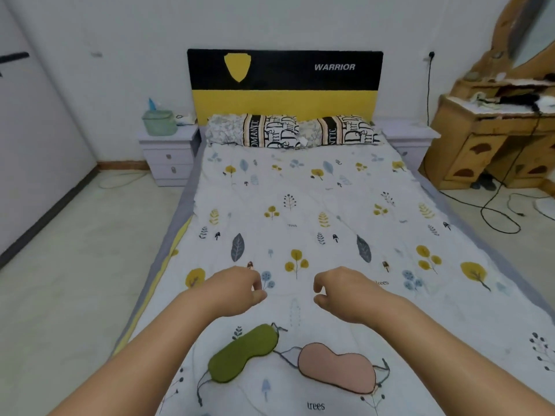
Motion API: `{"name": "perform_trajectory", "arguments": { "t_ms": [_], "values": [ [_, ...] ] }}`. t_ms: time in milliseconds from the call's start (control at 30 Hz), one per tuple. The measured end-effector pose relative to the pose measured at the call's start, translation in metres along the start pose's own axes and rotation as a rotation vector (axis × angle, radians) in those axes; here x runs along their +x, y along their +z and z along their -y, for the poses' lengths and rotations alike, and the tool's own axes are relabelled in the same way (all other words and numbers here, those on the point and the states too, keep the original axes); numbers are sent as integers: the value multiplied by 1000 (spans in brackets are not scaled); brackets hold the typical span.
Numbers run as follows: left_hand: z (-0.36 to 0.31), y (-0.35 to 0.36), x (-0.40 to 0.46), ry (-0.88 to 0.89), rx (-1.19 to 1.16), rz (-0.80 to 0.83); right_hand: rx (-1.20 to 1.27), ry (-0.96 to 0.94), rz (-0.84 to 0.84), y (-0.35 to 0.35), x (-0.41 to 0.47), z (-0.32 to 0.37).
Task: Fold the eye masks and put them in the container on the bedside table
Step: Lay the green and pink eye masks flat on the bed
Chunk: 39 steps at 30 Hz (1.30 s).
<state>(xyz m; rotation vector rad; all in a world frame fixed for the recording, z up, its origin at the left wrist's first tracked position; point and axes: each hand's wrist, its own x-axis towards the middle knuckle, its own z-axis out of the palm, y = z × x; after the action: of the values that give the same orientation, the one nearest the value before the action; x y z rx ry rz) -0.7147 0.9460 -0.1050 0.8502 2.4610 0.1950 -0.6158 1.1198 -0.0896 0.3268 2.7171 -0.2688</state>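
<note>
With both hands, left hand [237, 291] and right hand [345, 292], hovering empty, fingers loosely curled, draw back to the flat olive-green fabric eye mask [244, 352] beside the pink black-edged eye mask [338, 367] on the leaf-print bedspread [300, 211], folding end to end before the pale green container [159, 123].

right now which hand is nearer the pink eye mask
Right. The right hand hovers just beyond the pink eye mask; the left hand is off to its left, beyond the green eye mask.
</note>
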Motion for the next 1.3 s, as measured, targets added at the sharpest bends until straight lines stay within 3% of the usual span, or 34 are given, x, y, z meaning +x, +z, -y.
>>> {"name": "perform_trajectory", "arguments": {
  "t_ms": [333, 633, 867, 1000, 1100, 1300],
  "values": [
    [-21, 44, 38, -128, -130, 56, 26, -134, 145, 30, 46, -36],
    [2, 106, 75, -103, -50, 136, 94, -99, 198, 95, 78, -43],
    [30, 199, 96, -68, -37, 47, 146, -11, 230, 184, 103, -38],
    [40, 256, 113, -97, -28, 156, 137, -28, 243, 243, 115, -39],
    [49, 297, 126, -88, 29, 117, 132, -6, 283, 288, 121, -43],
    [73, 378, 142, 3, 121, -1, 26, 1, 131, 377, 125, -57]
  ]
}}
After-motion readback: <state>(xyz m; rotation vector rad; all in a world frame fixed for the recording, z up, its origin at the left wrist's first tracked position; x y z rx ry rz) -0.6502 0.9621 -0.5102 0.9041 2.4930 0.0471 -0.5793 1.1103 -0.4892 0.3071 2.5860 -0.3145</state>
